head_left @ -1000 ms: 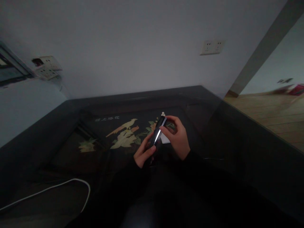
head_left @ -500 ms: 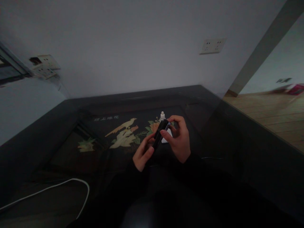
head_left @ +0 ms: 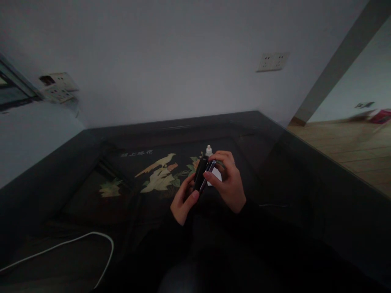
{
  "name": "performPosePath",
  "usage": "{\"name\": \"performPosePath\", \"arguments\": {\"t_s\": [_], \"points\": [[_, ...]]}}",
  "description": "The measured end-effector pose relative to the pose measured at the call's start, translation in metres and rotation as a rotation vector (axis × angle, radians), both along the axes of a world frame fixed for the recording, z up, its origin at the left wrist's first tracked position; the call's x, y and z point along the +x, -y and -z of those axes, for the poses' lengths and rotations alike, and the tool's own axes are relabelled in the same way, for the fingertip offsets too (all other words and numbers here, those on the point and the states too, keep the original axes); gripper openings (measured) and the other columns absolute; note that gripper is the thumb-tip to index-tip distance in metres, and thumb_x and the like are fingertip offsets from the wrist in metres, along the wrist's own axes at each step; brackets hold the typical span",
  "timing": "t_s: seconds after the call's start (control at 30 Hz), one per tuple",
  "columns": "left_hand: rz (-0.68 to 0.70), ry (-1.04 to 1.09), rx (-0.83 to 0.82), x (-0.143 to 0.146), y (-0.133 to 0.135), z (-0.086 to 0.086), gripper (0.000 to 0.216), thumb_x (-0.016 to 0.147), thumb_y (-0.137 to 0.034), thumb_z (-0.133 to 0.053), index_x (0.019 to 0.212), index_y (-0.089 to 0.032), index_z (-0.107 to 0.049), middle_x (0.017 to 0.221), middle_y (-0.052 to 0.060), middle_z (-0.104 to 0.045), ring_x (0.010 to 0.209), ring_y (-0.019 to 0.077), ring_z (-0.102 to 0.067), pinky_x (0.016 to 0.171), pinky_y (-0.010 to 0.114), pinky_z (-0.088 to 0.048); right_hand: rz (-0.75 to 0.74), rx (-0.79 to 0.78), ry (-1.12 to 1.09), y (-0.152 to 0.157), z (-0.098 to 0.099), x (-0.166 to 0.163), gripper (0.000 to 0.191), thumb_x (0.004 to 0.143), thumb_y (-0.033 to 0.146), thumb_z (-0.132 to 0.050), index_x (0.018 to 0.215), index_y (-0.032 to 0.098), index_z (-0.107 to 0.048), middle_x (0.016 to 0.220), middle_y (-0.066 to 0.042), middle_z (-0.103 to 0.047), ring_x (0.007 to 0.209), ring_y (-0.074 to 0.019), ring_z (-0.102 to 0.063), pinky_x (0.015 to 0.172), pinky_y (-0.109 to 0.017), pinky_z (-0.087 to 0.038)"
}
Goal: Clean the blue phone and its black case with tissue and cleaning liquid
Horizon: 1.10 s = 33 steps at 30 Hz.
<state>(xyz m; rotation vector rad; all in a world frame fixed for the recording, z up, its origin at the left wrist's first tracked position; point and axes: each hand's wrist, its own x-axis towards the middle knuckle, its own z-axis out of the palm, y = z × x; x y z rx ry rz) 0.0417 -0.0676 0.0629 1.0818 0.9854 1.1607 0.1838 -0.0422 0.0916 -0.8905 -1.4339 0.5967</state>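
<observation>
Over the dark table [head_left: 122, 219], a small black case-like object [head_left: 200, 173] is held on edge between both hands. Its right side has a thin shiny edge [head_left: 210, 167], with a narrow gap beside the black part; its exact kind is unclear in the dim light. My left hand [head_left: 185, 200] is closed round the lower left of it. My right hand [head_left: 227, 177] pinches the shiny-edged side between thumb and fingers. Just behind stands a white bottle [head_left: 209, 150] with a narrow cap, partly hidden by my right hand and the object.
A bird-and-flower picture [head_left: 160, 177] decorates the tabletop. A white cable [head_left: 76, 237] curves across the front left. Behind the table rises a white wall with sockets [head_left: 273, 62] on the right and more sockets [head_left: 62, 81] on the left.
The black object has turned a little and shifted slightly left, showing more of the gap beside its shiny edge. My right hand has moved slightly left with it.
</observation>
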Motion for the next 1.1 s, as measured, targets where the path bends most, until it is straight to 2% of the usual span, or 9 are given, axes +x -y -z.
{"name": "performPosePath", "arguments": {"t_s": [0.2,0.33,0.5,0.6,0.77,0.83,0.93,0.97,1.1], "points": [[0.003,0.021,0.053,0.001,-0.001,-0.002,0.065,0.064,-0.049,-0.066,0.119,-0.019,-0.050,0.104,0.007,-0.062,0.090,0.0200,-0.058,0.069,0.026,-0.043,-0.060,-0.021,-0.076,-0.001,-0.001,-0.002,0.021,0.074,0.029,-0.062,0.092,0.025,-0.053,0.101,-0.004,-0.041,0.095,-0.0185,-0.049,0.082,-0.036,-0.048],[-0.016,0.024,0.038,0.003,0.000,-0.005,0.067,0.062,-0.052,-0.066,0.119,-0.020,-0.050,0.104,0.007,-0.063,0.088,0.0191,-0.059,0.072,0.026,-0.044,-0.109,-0.040,-0.102,-0.001,-0.001,-0.003,0.023,0.074,0.030,-0.062,0.094,0.026,-0.052,0.104,-0.004,-0.039,0.099,-0.0179,-0.047,0.084,-0.035,-0.047],[-0.068,0.016,0.005,0.002,-0.002,0.001,0.063,0.064,-0.052,-0.064,0.118,-0.022,-0.052,0.101,0.003,-0.063,0.077,0.0152,-0.059,0.072,0.026,-0.044,-0.219,-0.161,-0.158,0.001,0.004,-0.010,0.044,0.070,0.033,-0.066,0.107,0.029,-0.043,0.123,-0.006,-0.036,0.117,-0.0215,-0.040,0.087,-0.037,-0.048],[-0.144,0.019,0.027,0.003,-0.003,0.005,0.058,0.066,-0.049,-0.063,0.117,-0.024,-0.052,0.102,0.002,-0.063,0.086,0.0165,-0.059,0.073,0.025,-0.045,-0.269,-0.210,-0.227,0.003,0.008,-0.013,0.050,0.070,0.030,-0.067,0.111,0.029,-0.039,0.124,-0.006,-0.038,0.117,-0.0219,-0.041,0.088,-0.037,-0.048],[-0.232,0.079,0.115,0.003,-0.005,0.008,0.053,0.070,-0.045,-0.061,0.116,-0.021,-0.050,0.108,0.004,-0.062,0.103,0.0186,-0.056,0.088,0.027,-0.042,-0.357,-0.244,-0.286,0.004,0.011,-0.012,0.062,0.066,0.025,-0.071,0.117,0.032,-0.036,0.124,-0.005,-0.041,0.117,-0.0223,-0.044,0.090,-0.040,-0.046],[-0.226,0.059,0.175,0.001,-0.007,0.008,0.053,0.072,-0.044,-0.059,0.118,-0.020,-0.049,0.113,0.006,-0.061,0.103,0.0191,-0.056,0.089,0.028,-0.042,-0.407,-0.263,-0.313,0.004,0.012,-0.013,0.077,0.064,0.024,-0.074,0.124,0.036,-0.029,0.132,-0.005,-0.035,0.118,-0.0228,-0.043,0.091,-0.041,-0.046],[-0.173,-0.001,0.280,-0.003,-0.009,0.009,0.056,0.073,-0.045,-0.058,0.122,-0.018,-0.047,0.119,0.008,-0.058,0.104,0.0208,-0.057,0.088,0.029,-0.044,-0.447,-0.297,-0.381,0.002,0.015,-0.015,0.098,0.058,0.024,-0.078,0.132,0.042,-0.016,0.143,-0.003,-0.016,0.119,-0.0242,-0.042,0.092,-0.042,-0.044],[-0.166,-0.006,0.308,-0.003,-0.009,0.009,0.057,0.074,-0.045,-0.057,0.122,-0.017,-0.046,0.119,0.008,-0.057,0.105,0.0212,-0.056,0.088,0.030,-0.044,-0.472,-0.322,-0.396,0.002,0.015,-0.015,0.103,0.056,0.024,-0.079,0.133,0.042,-0.012,0.142,-0.004,-0.017,0.117,-0.0242,-0.045,0.093,-0.044,-0.043],[-0.224,0.073,0.327,0.001,-0.007,0.008,0.054,0.075,-0.041,-0.058,0.122,-0.017,-0.045,0.119,0.008,-0.057,0.106,0.0205,-0.056,0.091,0.030,-0.044,-0.569,-0.388,-0.387,0.001,0.017,-0.018,0.113,0.055,0.028,-0.080,0.136,0.037,-0.002,0.120,-0.007,-0.043,0.109,-0.0241,-0.051,0.096,-0.048,-0.038]]}}
